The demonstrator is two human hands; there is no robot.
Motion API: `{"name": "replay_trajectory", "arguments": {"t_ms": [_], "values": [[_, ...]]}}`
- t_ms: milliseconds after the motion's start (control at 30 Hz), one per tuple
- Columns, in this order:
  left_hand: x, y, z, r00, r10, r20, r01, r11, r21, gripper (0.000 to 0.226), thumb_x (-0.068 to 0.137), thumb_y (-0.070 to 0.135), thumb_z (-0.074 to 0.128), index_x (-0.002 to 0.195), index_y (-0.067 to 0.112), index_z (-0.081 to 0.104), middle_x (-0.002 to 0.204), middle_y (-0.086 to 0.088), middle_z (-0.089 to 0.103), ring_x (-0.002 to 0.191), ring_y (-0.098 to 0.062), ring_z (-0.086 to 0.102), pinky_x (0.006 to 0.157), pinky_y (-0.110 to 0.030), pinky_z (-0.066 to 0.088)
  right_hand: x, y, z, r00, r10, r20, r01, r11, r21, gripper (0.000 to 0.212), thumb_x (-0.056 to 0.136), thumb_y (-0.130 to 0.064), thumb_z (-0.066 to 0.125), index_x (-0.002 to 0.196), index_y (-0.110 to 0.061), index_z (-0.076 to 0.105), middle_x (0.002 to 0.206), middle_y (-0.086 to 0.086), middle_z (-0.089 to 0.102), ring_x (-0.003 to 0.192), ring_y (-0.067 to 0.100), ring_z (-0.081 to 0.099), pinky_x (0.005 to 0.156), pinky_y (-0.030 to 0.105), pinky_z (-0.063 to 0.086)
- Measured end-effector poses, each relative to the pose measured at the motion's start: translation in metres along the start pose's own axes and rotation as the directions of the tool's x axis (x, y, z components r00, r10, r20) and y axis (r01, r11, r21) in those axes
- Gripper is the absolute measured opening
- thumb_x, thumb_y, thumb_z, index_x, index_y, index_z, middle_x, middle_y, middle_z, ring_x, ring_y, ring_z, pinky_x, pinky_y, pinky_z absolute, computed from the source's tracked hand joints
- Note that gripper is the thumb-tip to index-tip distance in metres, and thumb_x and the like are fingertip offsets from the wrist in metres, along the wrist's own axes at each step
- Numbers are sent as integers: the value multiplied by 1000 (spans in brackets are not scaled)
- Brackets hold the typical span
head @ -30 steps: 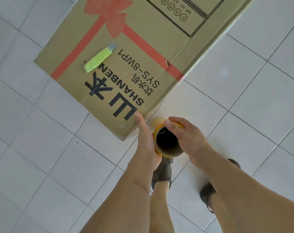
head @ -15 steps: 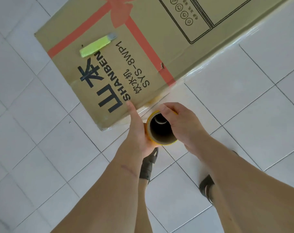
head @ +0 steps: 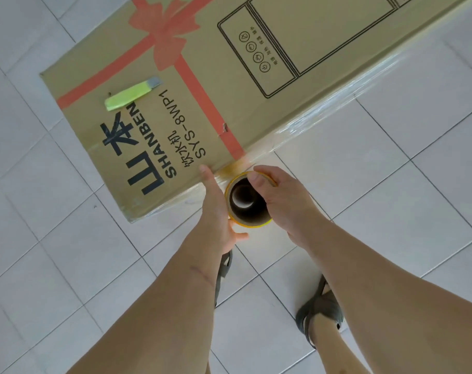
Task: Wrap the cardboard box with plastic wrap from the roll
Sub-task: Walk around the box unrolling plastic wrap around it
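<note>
- Head view looks down on a long, flat-topped cardboard box [head: 229, 85], matte brown, printed with a red ribbon and bow, black lettering and a line drawing.
- Glossy, wrinkled plastic wrap [head: 324, 114] clings to the box's near side, catching light along the edge.
- Roll [head: 247, 201] stands upright just beside the box's near corner: a hollow cardboard tube, dark inside, with a yellowish rim of film.
- Left hand [head: 216, 211] cups the roll's side, fingers reaching to the box edge; right hand [head: 280, 198] grips the opposite side, thumb hooked over the rim.
- A slim lime-green cutter [head: 131, 94] with a grey tip lies on the box top.
- Floor [head: 391, 171] is smooth pale square tile; grey sandals [head: 320, 314] show below.
</note>
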State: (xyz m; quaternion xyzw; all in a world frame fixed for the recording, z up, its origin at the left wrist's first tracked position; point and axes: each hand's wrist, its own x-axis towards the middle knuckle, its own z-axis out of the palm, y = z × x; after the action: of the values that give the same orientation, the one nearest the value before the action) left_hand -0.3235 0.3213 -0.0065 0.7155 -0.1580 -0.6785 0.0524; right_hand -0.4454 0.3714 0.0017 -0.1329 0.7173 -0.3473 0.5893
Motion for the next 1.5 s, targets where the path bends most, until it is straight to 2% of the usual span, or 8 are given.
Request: {"name": "replay_trajectory", "arguments": {"t_ms": [267,500,733,933,1133,1267,1367,1500], "values": [[-8,-5,17,991,-3,137,24,988,-150,118,87,100,11,128,11,76,124,-18,82,125,-37,73,117,-58,50,-1,5,-9,999,48,-26,-46,997,56,39,99,-54,41,124,-32,61,112,-14,61,105,6,54,80,23,37],[-3,-1,26,1000,13,0,-13,1000,3,113,80,106,22,148,26,63,141,-4,74,140,-34,62,124,-66,34,7,-3,-13,997,-28,-69,27,1000,-5,22,93,-56,53,103,-39,62,106,-14,64,100,7,58,75,20,42],[-2,-2,38,978,-38,205,81,976,-203,128,74,109,24,140,9,69,131,-22,78,125,-43,73,114,-64,51,9,1,-33,995,-53,-85,51,998,-20,19,93,-55,55,92,-39,65,103,-12,67,100,10,60,80,26,46],[-7,1,63,996,65,62,-61,996,-72,110,79,106,22,149,31,61,144,-3,73,142,-32,61,122,-70,34,18,-8,-46,988,-126,-91,123,992,-34,19,92,-47,62,109,-39,63,100,-20,62,93,-2,56,70,16,44],[0,18,73,980,-5,197,65,952,-299,120,77,107,25,126,8,73,109,-21,84,107,-41,78,86,-55,60,25,-13,-57,993,-110,-41,110,994,3,17,96,-50,52,107,-40,60,103,-18,60,94,2,56,71,18,43],[2,14,79,962,-24,272,116,938,-327,141,63,113,33,160,12,46,142,-26,70,121,-49,74,79,-65,64,32,-20,-70,984,-135,-121,129,990,-53,26,93,-51,57,109,-32,64,105,-12,64,97,8,58,80,26,47],[0,17,92,985,-2,173,39,977,-210,131,63,111,39,166,31,39,165,-12,51,151,-41,52,95,-78,50,38,-26,-76,976,-153,-153,147,988,-53,29,93,-52,57,113,-33,64,103,-14,62,95,6,57,78,25,46],[10,18,105,995,82,58,-73,987,-141,102,78,105,39,154,39,54,158,0,61,150,-32,52,118,-75,33,41,-29,-75,976,-147,-158,145,989,-24,27,95,-54,52,110,-34,62,97,-15,60,88,2,54,69,21,42]]}}
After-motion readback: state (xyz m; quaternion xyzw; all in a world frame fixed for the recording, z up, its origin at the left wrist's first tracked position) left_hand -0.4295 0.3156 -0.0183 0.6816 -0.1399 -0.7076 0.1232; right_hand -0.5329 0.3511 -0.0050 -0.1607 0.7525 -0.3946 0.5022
